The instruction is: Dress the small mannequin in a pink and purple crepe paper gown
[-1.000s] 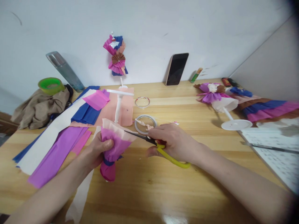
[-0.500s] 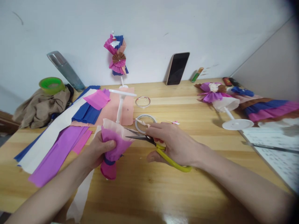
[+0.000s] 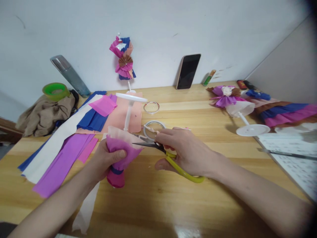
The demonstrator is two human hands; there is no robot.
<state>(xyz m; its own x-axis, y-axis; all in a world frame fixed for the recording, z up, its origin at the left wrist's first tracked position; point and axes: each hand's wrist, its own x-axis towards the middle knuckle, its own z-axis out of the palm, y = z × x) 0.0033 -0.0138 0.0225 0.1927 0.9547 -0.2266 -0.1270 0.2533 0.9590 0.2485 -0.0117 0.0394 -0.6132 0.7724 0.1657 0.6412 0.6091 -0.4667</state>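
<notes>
Hands: two, bare; left hand [image 3: 102, 160] and right hand [image 3: 189, 152].
Dressed stands: three with white bases; the held stand [image 3: 125, 147], one at the back edge [image 3: 125, 62], one toward the right [image 3: 226, 100].
Tape: three; small ring [image 3: 151, 112], larger ring [image 3: 154, 122], green roll [image 3: 55, 92] on the brown cloth [image 3: 47, 115] near the back-left corner.
Scissors [image 3: 173, 165]: one pair, blades parted.
Held stand: upside down, base up; its purple paper is pinched under the left thumb, the other fingers mostly hidden behind.
Right fingers: curled around the scissors' handles; the blade tips overlap the pale paper rim in view, contact unclear.
Left limit: paper strips [image 3: 60, 162] spread toward the left edge.
Right limit: patterned white board [image 3: 282, 150] along the right edge.
Room: open wood on the worktop [image 3: 168, 201] between right forearm and held stand; the larger ring sits just beyond the right fingers.
</notes>
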